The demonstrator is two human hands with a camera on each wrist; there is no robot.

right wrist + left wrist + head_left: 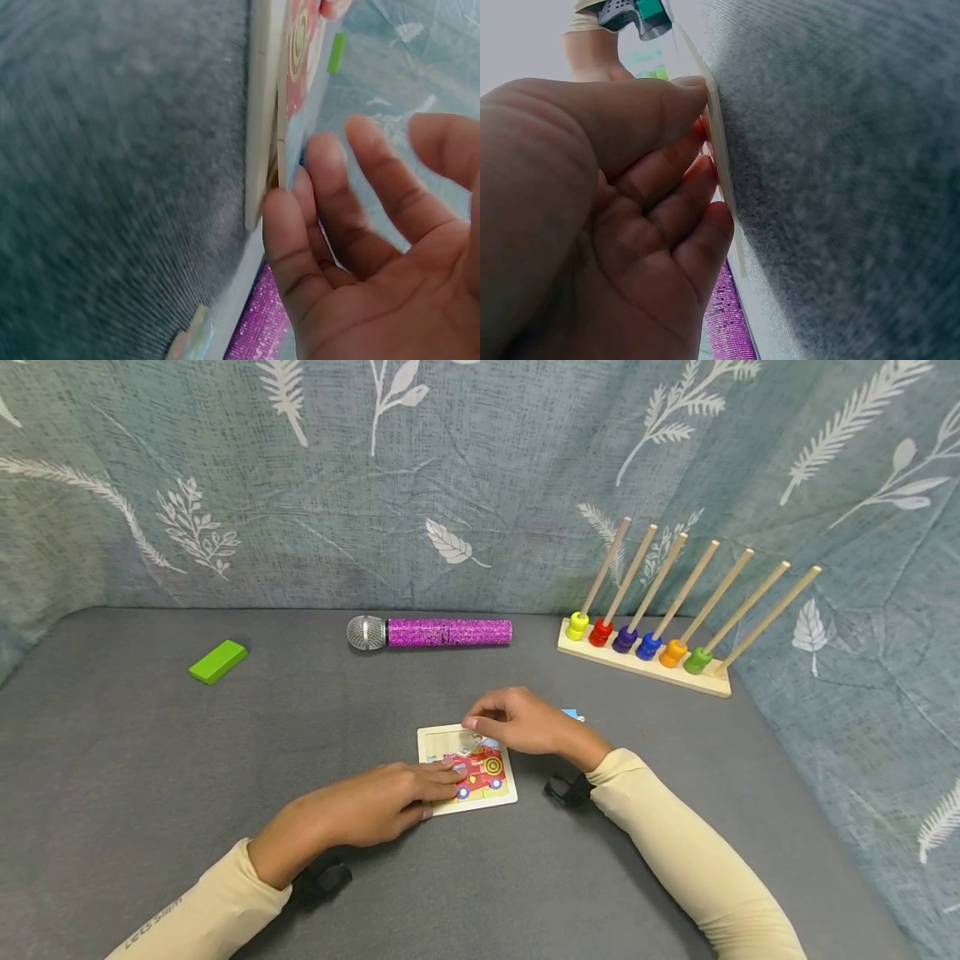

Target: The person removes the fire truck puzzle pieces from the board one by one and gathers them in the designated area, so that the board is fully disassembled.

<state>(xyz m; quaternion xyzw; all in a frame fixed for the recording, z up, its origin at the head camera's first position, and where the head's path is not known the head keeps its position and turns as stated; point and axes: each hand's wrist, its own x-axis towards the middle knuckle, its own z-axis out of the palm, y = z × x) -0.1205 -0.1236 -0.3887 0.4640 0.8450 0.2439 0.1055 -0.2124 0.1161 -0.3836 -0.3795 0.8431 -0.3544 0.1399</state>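
A jigsaw puzzle board (495,799) with a pale frame and a red vehicle picture lies on the grey tabletop. My left hand (382,802) rests on its left side, fingers fairly straight over the picture and thumb at the near edge (724,161). At the far right corner, my right hand (521,722) pinches a puzzle piece (292,142) between thumb and finger. That piece sits slightly raised and tilted over the frame. Its full outline is partly hidden by the fingers. A loose blue puzzle piece (572,713) lies beyond the right wrist.
Behind the board lies a purple glittery microphone (450,632) with a silver head. A green block (218,662) is at the far left. To the back right stands a wooden peg rack (645,666) with coloured beads. A leaf-patterned curtain (315,527) closes off the back.
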